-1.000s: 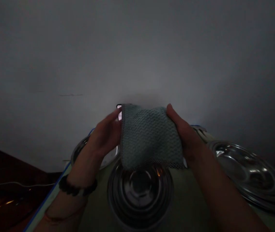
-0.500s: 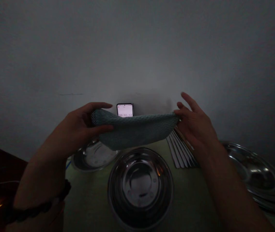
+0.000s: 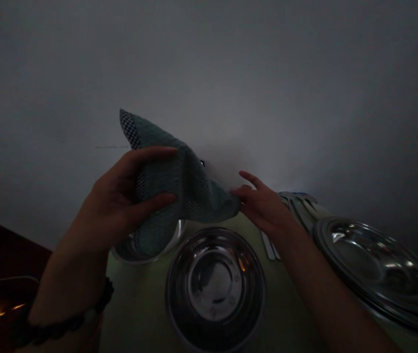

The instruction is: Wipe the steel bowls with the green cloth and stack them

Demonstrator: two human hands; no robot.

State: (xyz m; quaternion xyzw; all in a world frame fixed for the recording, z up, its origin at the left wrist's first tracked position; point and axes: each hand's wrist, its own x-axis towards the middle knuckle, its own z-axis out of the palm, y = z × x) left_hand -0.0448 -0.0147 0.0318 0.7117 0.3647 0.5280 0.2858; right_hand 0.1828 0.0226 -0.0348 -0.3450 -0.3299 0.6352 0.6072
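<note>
A grey-green woven cloth with a dark checked edge is held in the air above the table. My left hand grips its left part between thumb and fingers, one corner sticking up. My right hand pinches the cloth's right end with thumb and forefinger, its other fingers spread. Below the cloth stands a steel bowl. A smaller steel bowl sits behind it to the left, partly hidden by the cloth. The room is dim.
A stack of steel plates lies at the right. Several flat utensils lie behind my right hand. The pale table ends at the left in a dark floor with a cable. A plain wall stands close behind.
The cloth went from hanging flat, to stretched wide between both hands, to bunched. My left hand lifted and turned its end up; my right hand moved left and down. The phone screen is now hidden.
</note>
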